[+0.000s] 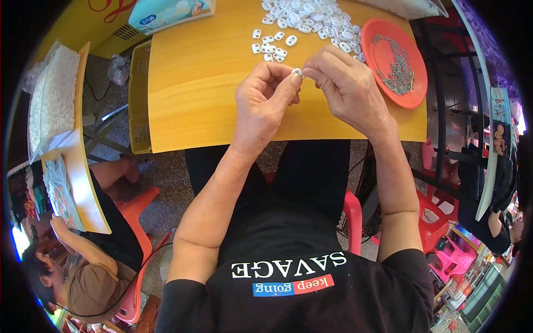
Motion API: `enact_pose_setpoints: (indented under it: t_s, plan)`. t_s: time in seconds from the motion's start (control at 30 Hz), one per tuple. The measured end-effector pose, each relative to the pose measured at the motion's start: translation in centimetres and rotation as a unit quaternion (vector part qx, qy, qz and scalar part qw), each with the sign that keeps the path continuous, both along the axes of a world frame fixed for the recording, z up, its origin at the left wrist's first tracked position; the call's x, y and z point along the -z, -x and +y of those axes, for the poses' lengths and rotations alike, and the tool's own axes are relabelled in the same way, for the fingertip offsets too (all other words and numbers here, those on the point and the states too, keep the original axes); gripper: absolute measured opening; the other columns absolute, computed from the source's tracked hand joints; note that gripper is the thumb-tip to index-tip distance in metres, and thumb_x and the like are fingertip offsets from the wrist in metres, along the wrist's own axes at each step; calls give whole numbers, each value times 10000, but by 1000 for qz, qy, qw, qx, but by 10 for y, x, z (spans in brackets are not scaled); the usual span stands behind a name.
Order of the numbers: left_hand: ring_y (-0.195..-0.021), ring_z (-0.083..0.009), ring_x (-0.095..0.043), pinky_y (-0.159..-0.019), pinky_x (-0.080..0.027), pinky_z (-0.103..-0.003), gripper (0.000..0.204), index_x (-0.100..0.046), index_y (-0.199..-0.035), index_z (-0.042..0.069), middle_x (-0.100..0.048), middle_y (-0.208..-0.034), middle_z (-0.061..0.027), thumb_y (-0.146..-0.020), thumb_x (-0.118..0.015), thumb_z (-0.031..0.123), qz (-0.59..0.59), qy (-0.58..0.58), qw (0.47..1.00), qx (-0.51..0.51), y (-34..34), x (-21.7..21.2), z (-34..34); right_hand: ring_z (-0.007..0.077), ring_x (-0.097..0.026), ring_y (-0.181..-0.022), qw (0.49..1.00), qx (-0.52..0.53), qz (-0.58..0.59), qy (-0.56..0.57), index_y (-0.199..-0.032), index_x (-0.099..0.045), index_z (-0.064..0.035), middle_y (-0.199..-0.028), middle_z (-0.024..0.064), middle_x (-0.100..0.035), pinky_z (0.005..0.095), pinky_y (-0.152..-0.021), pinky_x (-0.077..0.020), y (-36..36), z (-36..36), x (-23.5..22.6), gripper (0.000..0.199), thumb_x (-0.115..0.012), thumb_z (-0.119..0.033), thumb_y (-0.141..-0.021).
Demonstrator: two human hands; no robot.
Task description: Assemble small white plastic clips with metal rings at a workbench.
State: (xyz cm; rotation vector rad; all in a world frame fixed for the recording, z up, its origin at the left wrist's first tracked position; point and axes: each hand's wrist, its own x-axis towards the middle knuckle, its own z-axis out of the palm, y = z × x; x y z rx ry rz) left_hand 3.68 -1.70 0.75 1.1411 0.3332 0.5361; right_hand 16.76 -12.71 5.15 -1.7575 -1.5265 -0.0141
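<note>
My left hand (260, 105) pinches a small white plastic piece (297, 71) between thumb and fingertips, above the yellow table (216, 94). Close against that piece, my right hand (348, 89) has its thumb and fingertips pressed together; whatever they hold is too small and hidden to name. Just beyond my hands lies a loose group of white two-holed pieces (269, 49), shaped like cord locks. A larger heap of the same pieces (313, 15) spreads at the far edge. Right of my right hand, a red plate (420, 69) carries many small grey metal parts that look like springs (395, 71).
A tissue pack (172, 14) lies at the far left corner, and a clear bag (405, 6) at the far right. A yellow crate (140, 100) stands beside the table's left side. Farther left, a person (97, 272) sits at another table (89, 188). Dark metal shelving (441, 111) rises on the right.
</note>
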Motion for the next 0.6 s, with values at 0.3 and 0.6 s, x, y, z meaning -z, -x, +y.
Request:
enact_pose_setpoints:
  t_s: [0.3,0.6]
  plan:
    - [-671,-49,-555,-608,-454,-193,141,-601,-929,-3,-607,-775,1,-937,-664,123,15,-39,999,-5,-2,4,-2,317,-601,-658,999,-5,14,32,-871,-590,-1,-749,131,-569,382,-549,-466,0,-2,9,60,-626,26,-832]
    - [-673,-54,-564,-613,-463,-205,136,-606,-927,0,-609,-772,0,-939,-654,126,32,-36,999,5,-4,-1,2,191,-629,-619,983,60,168,39,-925,-632,1,-773,95,-618,322,-554,-494,4,-13,6,81,-661,-70,-897]
